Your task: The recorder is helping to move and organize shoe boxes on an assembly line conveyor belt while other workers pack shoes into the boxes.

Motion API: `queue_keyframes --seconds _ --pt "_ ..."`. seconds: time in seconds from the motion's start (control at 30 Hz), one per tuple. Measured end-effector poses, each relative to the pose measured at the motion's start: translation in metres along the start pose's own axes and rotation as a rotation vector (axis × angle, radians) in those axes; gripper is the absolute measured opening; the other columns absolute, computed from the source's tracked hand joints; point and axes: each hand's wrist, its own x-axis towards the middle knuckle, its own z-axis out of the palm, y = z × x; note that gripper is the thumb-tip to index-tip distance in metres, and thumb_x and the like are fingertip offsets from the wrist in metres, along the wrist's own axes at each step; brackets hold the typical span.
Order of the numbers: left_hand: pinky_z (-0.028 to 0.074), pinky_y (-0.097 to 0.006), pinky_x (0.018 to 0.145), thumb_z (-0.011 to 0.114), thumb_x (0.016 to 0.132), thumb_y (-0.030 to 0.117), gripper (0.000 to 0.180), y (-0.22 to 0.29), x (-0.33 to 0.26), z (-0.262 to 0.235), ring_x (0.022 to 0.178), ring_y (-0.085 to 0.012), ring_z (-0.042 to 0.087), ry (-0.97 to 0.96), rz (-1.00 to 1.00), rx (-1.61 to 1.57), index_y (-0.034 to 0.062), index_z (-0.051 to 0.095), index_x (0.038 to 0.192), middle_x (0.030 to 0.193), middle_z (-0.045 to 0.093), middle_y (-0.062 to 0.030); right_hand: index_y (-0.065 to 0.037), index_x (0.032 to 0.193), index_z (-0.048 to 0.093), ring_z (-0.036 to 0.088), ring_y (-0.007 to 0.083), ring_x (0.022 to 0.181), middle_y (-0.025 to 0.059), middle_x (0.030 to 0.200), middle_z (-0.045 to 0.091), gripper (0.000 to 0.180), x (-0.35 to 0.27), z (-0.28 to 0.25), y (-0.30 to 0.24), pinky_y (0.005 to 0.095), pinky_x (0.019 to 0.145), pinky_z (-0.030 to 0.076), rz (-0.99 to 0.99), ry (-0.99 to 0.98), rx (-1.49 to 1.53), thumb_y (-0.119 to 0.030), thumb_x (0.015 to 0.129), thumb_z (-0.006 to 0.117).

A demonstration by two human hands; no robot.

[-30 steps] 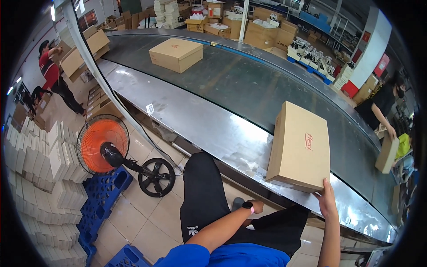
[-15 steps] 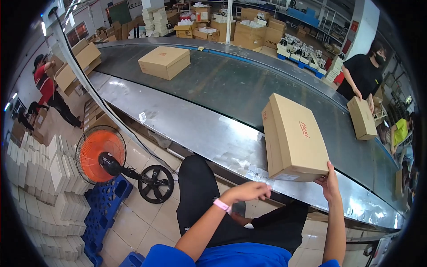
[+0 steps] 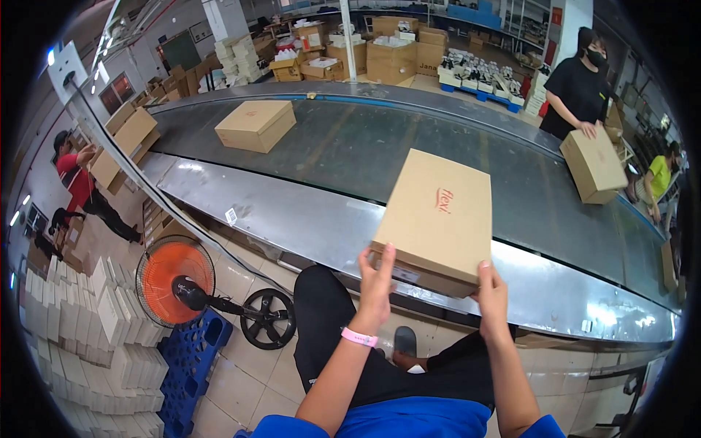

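A brown cardboard shoebox [image 3: 442, 212] with red lettering on its lid is between my two hands, over the near metal edge of the conveyor. My left hand [image 3: 377, 285] grips its near left corner, the thumb up on the lid edge. At the near right corner my right hand [image 3: 491, 296] holds on too, with its thumb on the side and the fingers partly hidden beneath. The lid looks closed. Another brown shoebox [image 3: 255, 125] lies on the conveyor belt [image 3: 336, 139], farther back and to the left.
Across the belt at right, a person in black has both hands on a brown box [image 3: 595, 164]. An orange fan [image 3: 175, 281] stands at my left, beside a blue pallet [image 3: 193, 372] and stacks of white boxes [image 3: 95, 328]. A metal ledge [image 3: 292, 223] borders the belt.
My left hand has come up and taken hold of the shoebox's left corner. The box has turned and shifted left, squarer to me. The right hand keeps its grip.
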Motion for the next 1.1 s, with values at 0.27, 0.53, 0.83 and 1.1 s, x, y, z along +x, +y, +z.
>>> queue_keyframes --seconds 0.27,0.53,0.83,1.1 --pt "0.055 -0.055 0.091 0.080 0.100 0.047 0.065 0.023 0.010 -0.058 0.123 -0.0251 0.062 0.020 0.051 -0.045 0.0151 0.041 0.141 0.138 0.058 -0.0094 -0.010 0.174 0.041 0.062 0.0302 0.140 0.0173 0.174 0.048 0.066 -0.053 -0.018 0.004 0.0464 0.114 0.055 0.142 -0.350 0.184 -0.048 0.120 0.046" --pt "0.056 -0.060 0.102 0.080 0.098 0.041 0.067 0.054 -0.023 -0.081 0.126 -0.0257 0.065 -0.154 0.022 0.027 0.0150 0.044 0.149 0.136 0.064 -0.0108 -0.022 0.180 0.013 0.050 0.0529 0.150 0.0243 0.182 0.016 0.091 -0.006 -0.081 0.024 0.0672 0.109 0.060 0.243 -0.242 0.694 -0.072 0.112 0.048" --pt "0.051 -0.048 0.113 0.091 0.083 0.037 0.095 0.084 -0.039 -0.079 0.138 -0.0295 0.056 -0.400 -0.007 0.133 0.0119 0.041 0.160 0.147 0.053 -0.0113 -0.004 0.175 0.032 0.052 0.0350 0.154 0.0183 0.175 0.044 0.107 -0.037 -0.156 0.075 0.0564 0.123 0.048 0.215 -0.477 0.721 -0.087 0.106 0.037" --pt "0.050 -0.046 0.116 0.089 0.089 0.035 0.105 0.105 -0.027 -0.048 0.138 -0.0293 0.061 -0.588 -0.085 0.344 0.0130 0.029 0.173 0.152 0.057 -0.0167 -0.004 0.171 0.038 0.048 0.0295 0.158 0.0146 0.171 0.050 0.124 -0.130 -0.176 0.137 0.0513 0.132 0.039 0.385 -0.377 0.652 -0.081 0.084 0.082"
